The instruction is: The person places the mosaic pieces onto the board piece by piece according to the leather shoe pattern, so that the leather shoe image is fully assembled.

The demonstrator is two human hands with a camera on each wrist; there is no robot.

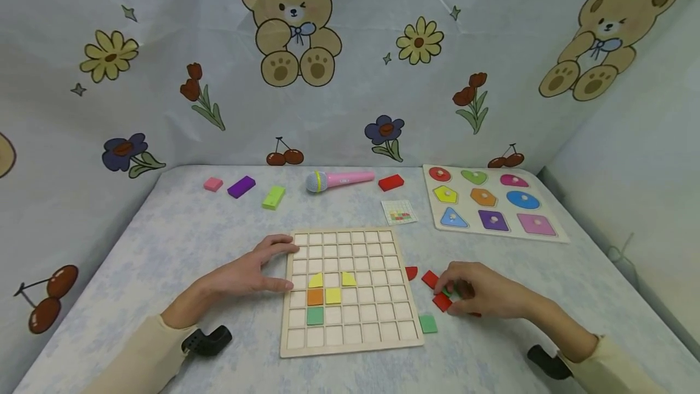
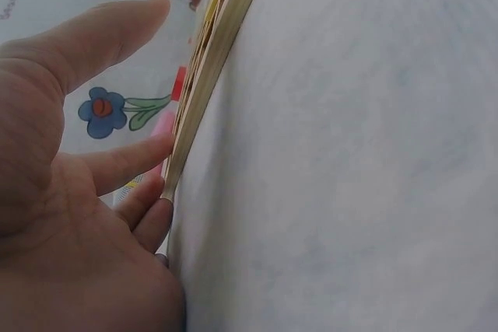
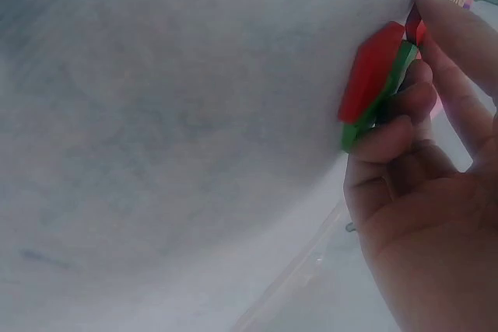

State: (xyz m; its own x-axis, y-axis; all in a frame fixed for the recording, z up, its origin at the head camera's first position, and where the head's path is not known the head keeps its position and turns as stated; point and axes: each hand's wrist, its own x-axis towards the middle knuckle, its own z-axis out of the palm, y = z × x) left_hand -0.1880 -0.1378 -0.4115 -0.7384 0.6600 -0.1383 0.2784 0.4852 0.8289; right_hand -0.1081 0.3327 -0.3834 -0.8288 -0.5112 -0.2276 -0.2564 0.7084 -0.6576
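Tablecloth, red tile over green.

- Grid board showing pale, matt, unfinished-looking wood;
- Red tile and green tile appearing smooth, painted, slightly satiny;
- Tablecloth lying as soft, matt, mottled cloth;
- Toy microphone looking like glossy plastic.

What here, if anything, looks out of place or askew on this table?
Nothing looks damaged or spilled. The oddest item is a pink toy microphone lying among the loose blocks at the back. The grid board sits slightly skewed, the left hand resting on its edge, and the right hand pinches red and green tiles.
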